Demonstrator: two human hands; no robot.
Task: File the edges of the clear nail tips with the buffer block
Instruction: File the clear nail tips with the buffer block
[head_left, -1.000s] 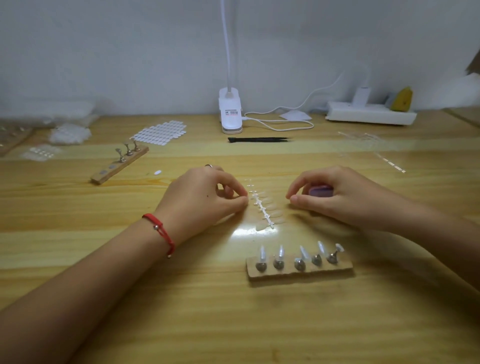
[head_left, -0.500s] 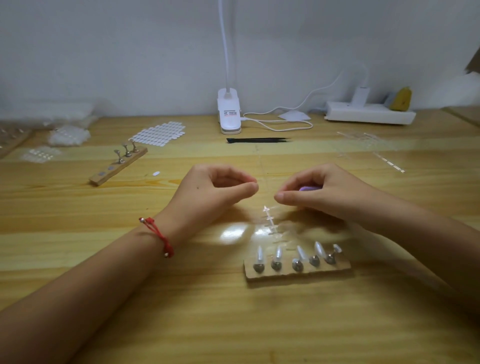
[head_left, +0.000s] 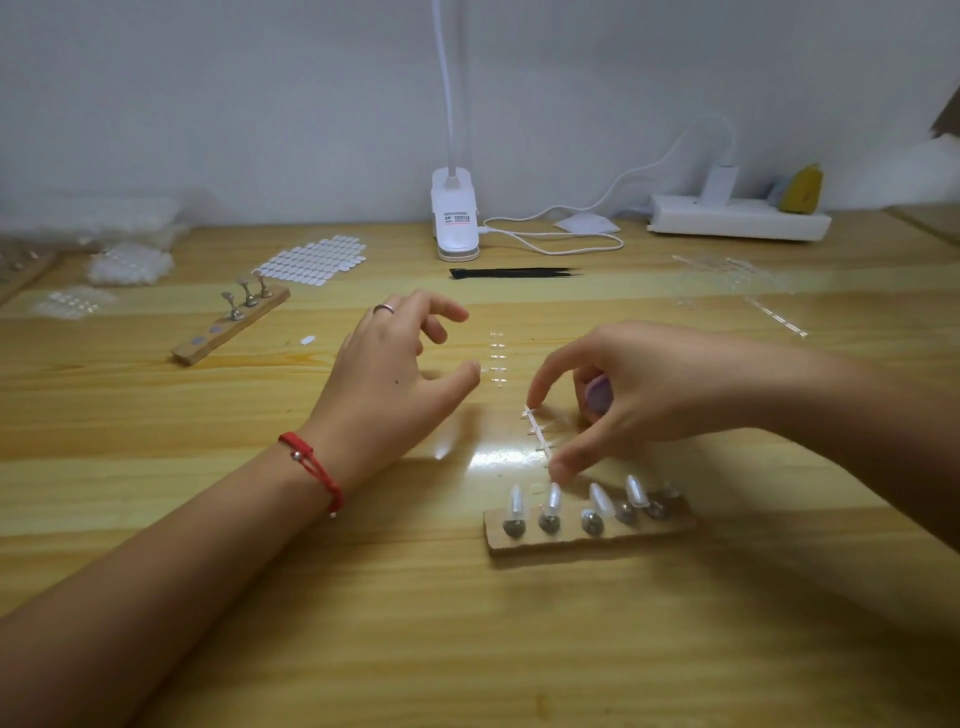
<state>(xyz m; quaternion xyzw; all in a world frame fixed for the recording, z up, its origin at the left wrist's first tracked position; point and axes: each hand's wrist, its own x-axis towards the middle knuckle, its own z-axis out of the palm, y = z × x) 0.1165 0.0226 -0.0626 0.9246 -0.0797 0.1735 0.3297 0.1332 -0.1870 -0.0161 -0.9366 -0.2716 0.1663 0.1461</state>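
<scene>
A small lilac buffer block (head_left: 598, 393) sits tucked in the palm of the right hand (head_left: 649, 395), mostly hidden. Five clear pointed plastic nail tips (head_left: 601, 500) stand tilted in a row on metal pegs (head_left: 592, 522) along a wooden strip (head_left: 587, 541). The rightmost is blurred, possibly shorter.

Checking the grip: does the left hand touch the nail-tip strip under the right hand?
Apart: head view shows bare table between left hand and strip.

Dim, even light, a white glare patch on the table (head_left: 498, 460), soft blur toward bowed edges.
</scene>
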